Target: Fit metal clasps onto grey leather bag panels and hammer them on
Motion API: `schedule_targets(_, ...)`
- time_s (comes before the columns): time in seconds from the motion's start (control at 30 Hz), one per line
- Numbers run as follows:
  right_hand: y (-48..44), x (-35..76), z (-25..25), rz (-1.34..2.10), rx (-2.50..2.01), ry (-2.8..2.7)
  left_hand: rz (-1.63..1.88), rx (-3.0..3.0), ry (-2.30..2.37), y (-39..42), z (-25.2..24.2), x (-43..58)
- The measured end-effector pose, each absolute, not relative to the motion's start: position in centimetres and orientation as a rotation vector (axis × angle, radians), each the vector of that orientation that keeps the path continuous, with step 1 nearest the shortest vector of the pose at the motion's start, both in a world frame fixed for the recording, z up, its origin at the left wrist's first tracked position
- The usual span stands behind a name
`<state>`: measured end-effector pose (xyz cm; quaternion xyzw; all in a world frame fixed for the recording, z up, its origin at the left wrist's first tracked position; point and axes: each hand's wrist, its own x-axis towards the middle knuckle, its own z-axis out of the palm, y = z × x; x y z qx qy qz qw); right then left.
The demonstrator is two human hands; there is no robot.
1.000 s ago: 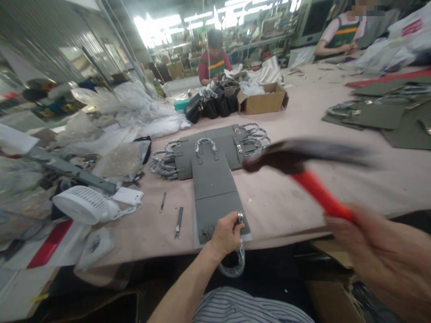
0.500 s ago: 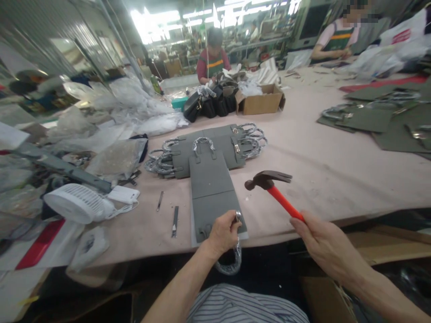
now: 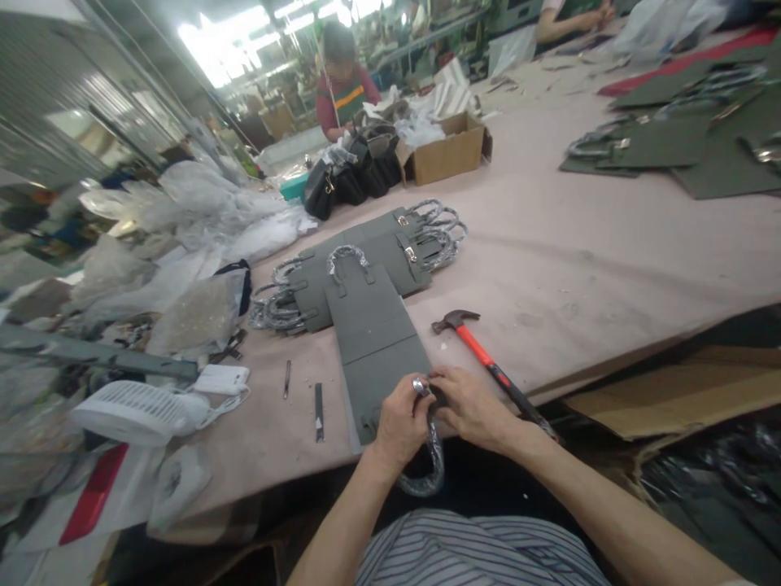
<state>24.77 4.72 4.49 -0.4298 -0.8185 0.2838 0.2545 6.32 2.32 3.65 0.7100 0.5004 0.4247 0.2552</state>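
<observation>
A grey bag panel [image 3: 373, 325] lies lengthwise before me, with a plastic-wrapped handle [image 3: 349, 259] at its far end and another wrapped handle [image 3: 430, 472] hanging over the table edge. My left hand [image 3: 399, 423] is closed on the panel's near right corner. A shiny metal piece [image 3: 420, 386] shows at its fingers; whether it is a fitting or a ring I cannot tell. My right hand [image 3: 473, 411] pinches the same corner, its fingertips partly hidden. To the right, a claw hammer [image 3: 476, 346] with an orange and black handle lies on the table, free of both hands.
Stacked grey bag panels [image 3: 384, 244] lie under the far end. A slim metal tool [image 3: 287, 379] and a dark flat strip [image 3: 318, 411] are at left, near a white fan [image 3: 131, 413]. Farther back are black bags [image 3: 351, 179], a cardboard box [image 3: 448, 152] and a co-worker [image 3: 345, 85].
My right hand has put the hammer down on the table and moved left to the panel corner. My left hand keeps its hold. The view has tilted and shifted.
</observation>
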Motion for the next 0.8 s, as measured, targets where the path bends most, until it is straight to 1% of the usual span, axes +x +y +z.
schedule_targets(0.07, 4.1, 24.0, 3.6, 0.888, -1.154, -2.17, 1.196, 1.765, 1.396, 2.3, 3.1, 6.5)
schedule_targets(0.2, 3.6, 23.6, 2.3, 0.897, -1.239, -2.076, 1.462, 1.026, 1.474, 3.1, 3.0, 6.1)
schedule_targets(0.27, 3.6, 23.7, 2.3, 0.911, -1.254, -2.064, 1.559, 0.806, 1.452, 3.7, 3.6, 5.0)
schedule_targets(0.37, 3.7, 23.8, 2.5, 0.924, -1.253, -2.059, 1.587, 0.771, 1.51, 3.9, 5.0, 1.9)
schedule_targets(0.5, 3.4, 23.4, 2.6, 0.91, -1.286, -2.041, 1.565, 0.728, 1.744, 2.7, 5.8, -4.5)
schedule_targets(0.67, 3.0, 23.0, 2.8, 0.871, -1.484, -2.053, 1.322, 0.703, 2.116, -0.1, 5.0, -13.0)
schedule_targets(0.8, 3.0, 22.9, 3.5, 0.886, -1.573, -2.115, 1.192, 0.762, 2.311, -2.3, 3.9, -16.7)
